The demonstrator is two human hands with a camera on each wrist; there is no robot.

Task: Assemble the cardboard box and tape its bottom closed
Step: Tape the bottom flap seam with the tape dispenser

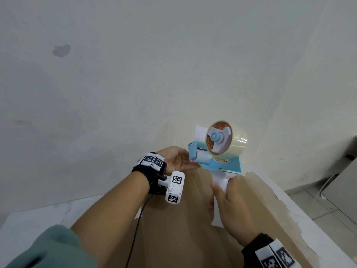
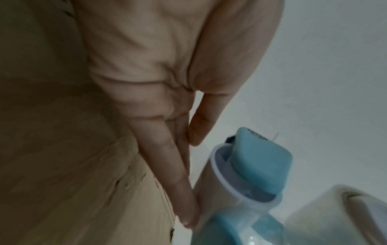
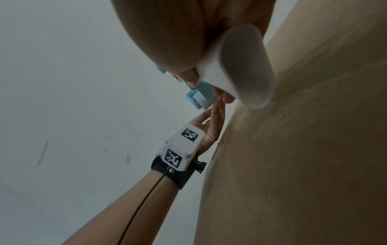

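A brown cardboard box (image 1: 179, 229) stands in front of me, its top face with a centre seam filling the lower middle of the head view. My right hand (image 1: 229, 207) grips the white handle of a blue and white tape dispenser (image 1: 218, 151) held above the box, with a roll of clear tape (image 1: 231, 140) on it. My left hand (image 1: 179, 160) is open, palm up, its straight fingers (image 2: 180, 190) touching the dispenser's white roller (image 2: 236, 187). In the right wrist view the handle (image 3: 240, 69) lies in the right hand beside the box (image 3: 303, 165).
The box rests on a white table (image 1: 38, 213) against a pale wall (image 1: 135, 64). At the far right, below table height, grey cardboard sheets (image 1: 340, 175) lean on a tiled floor. A black cable (image 1: 135, 233) runs from the left wrist camera.
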